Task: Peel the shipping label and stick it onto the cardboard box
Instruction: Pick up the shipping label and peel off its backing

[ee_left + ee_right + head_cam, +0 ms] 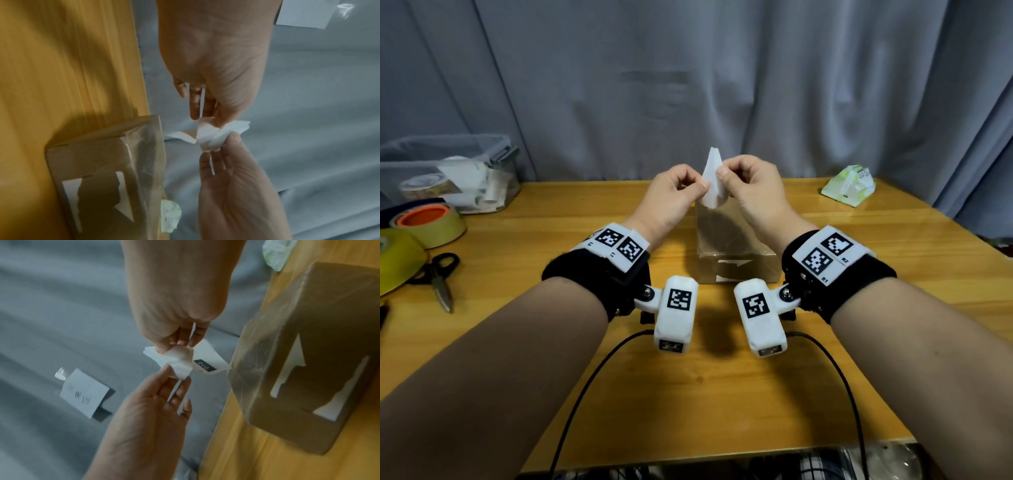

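Observation:
Both hands hold a small white shipping label (711, 178) in the air, just above the far end of the brown cardboard box (736, 246) in the middle of the table. My left hand (700, 185) pinches its left edge between thumb and fingers. My right hand (723, 175) pinches the right edge. In the right wrist view the label (207, 356) is bent, shows a black "010" mark, and sits between the right hand (176, 348) and left hand (176, 374). The box (308, 369) is taped over and has torn white label scraps on its side.
A clear plastic bin (448, 171) stands at the back left, with tape rolls (428, 222) and scissors (438, 277) in front of it. At the back right lies a green tissue pack (849, 185). A paper note (84, 392) hangs on the grey curtain behind the table.

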Available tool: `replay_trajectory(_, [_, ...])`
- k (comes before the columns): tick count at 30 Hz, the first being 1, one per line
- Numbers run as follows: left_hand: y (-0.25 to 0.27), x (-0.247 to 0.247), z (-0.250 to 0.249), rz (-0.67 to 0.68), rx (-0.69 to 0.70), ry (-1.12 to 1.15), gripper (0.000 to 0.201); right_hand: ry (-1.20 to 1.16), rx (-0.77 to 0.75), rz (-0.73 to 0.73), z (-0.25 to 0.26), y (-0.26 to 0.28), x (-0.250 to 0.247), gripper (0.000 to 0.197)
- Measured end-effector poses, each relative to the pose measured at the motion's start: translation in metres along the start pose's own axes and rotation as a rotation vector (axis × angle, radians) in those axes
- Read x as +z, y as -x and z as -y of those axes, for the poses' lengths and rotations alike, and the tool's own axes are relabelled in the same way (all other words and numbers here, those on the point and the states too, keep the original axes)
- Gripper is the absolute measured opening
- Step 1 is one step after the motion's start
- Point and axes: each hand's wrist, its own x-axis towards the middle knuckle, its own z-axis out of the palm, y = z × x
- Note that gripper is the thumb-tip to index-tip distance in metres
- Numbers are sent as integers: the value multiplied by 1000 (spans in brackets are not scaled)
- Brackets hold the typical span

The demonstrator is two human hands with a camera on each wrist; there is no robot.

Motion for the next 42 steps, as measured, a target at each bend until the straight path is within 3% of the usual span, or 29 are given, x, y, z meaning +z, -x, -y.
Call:
replay_trajectory(3, [2,1,-5,-4,-11,16,7,87,-40,46,2,1,2,10])
replay_trajectory(5, [0,0,-6,-35,12,-8,14,117,-56,67,3,1,3,11])
replay_trajectory(8, [-1,-4,-5,-34,23,-14,8,134,-50,79,4,2,3,11])
replay_trajectory(14, [-4,-6,1,-70,-51,132,22,-5,60,-15,6,2,2,11])
replay_trajectory(17, [-4,-3,2,-75,-47,122,20,-19,94,21,9,4,3,13])
replay_trajectory(20, [-2,-1,-1,-85,-14,133,20,-4,82,60,13,7,4,19])
replay_trajectory(23, [-1,1,-4,-103,-5,128,19,74,34,-16,11,4,7,18])
replay_trajectory(26, [-4,4,-5,-146,-65,146,20,56,71,-113,8,-1,8,19])
replay_trajectory(32, [-8,7,-5,-188,-248,162,13,54,123,-151,4,-3,11,20])
replay_trajectory(36, [-9,7,2,-212,-256,71,12,57,143,-172,0,-4,10,30])
replay_trajectory(42, [-7,2,17,-234,-180,-187,9,59,152,-131,-6,-2,5,26])
